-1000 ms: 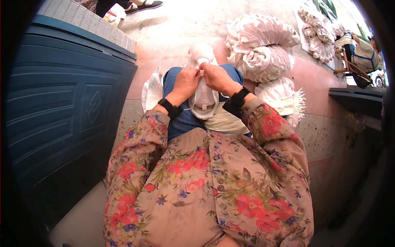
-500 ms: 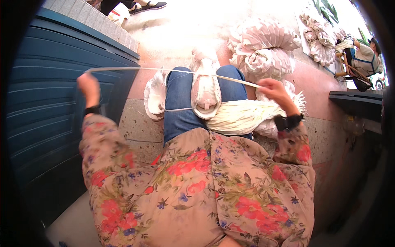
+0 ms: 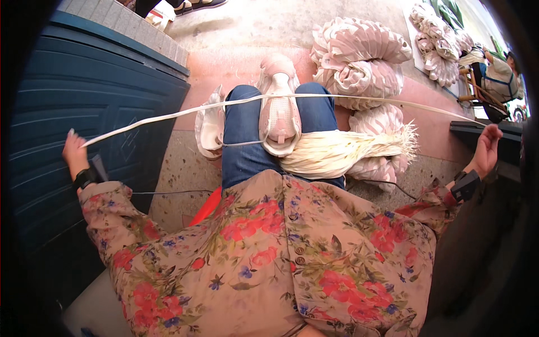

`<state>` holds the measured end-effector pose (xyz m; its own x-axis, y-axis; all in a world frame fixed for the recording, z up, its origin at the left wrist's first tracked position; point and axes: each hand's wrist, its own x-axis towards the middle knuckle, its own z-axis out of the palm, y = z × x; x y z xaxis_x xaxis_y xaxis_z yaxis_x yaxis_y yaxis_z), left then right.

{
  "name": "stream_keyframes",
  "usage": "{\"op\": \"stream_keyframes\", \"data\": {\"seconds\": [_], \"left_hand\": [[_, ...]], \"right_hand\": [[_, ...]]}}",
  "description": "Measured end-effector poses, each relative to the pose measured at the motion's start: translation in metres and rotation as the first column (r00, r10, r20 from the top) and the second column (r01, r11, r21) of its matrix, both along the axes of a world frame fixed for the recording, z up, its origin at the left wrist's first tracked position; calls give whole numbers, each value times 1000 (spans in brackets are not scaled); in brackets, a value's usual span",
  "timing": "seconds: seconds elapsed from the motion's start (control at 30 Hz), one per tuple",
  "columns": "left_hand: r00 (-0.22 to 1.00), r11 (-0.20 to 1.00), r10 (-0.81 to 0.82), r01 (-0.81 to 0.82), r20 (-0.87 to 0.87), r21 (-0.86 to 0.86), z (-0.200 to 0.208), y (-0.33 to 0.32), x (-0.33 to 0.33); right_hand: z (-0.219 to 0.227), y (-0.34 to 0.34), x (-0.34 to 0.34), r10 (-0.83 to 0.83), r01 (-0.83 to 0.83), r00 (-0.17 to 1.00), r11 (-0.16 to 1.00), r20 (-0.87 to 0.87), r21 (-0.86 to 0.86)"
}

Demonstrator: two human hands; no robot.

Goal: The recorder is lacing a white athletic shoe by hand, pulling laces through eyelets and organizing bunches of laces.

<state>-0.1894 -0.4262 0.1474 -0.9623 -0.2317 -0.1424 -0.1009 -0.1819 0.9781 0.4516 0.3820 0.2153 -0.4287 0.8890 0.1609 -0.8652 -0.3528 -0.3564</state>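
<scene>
A long cream shoelace (image 3: 393, 101) is stretched wide across my lap. Its left end is pinched in my left hand (image 3: 74, 154), out by the blue panel; my right hand (image 3: 486, 148), raised far out to the right, grips the other end. Between my knees rests a pale pink and white shoe upper (image 3: 281, 121), and the lace crosses it; whether it runs through eyelets I cannot tell. A thin grey cord (image 3: 242, 144) passes over my left thigh to the upper. Across my right thigh lies a thick bundle of cream laces (image 3: 323, 154).
Another shoe upper (image 3: 210, 126) sits left of my left knee. Stacked pink-white uppers (image 3: 359, 62) stand ahead on the right, with more (image 3: 441, 48) beyond. The blue panelled door (image 3: 112, 106) borders my left side. A seated person (image 3: 499, 76) is at far right.
Both hands have moved farther apart, the left outward and lower, the right far outward to the right. The lace between them now spans a much greater width.
</scene>
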Motion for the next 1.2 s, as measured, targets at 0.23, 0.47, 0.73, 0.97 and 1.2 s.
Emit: {"op": "stream_keyframes", "data": {"seconds": [0.23,0.47,0.73,0.97,1.2], "left_hand": [[730,703,-533,663,427,-257,-34,242,143],[334,285,-805,943,490,-173,-101,352,235],[541,182,-778,679,318,-711,-132,359,228],[548,103,-778,591,305,-800,-125,362,234],[455,125,-890,269,12,-955,-137,362,227]], "right_hand": [[-100,-127,-179,26,-384,523,899,852,208],[-198,-266,-267,-480,-726,557,114,677,678],[-222,-277,-298,-689,-779,441,25,575,627],[-214,-283,-310,-805,-831,406,-129,433,541],[-212,-280,-317,-806,-833,485,-307,339,461]]}}
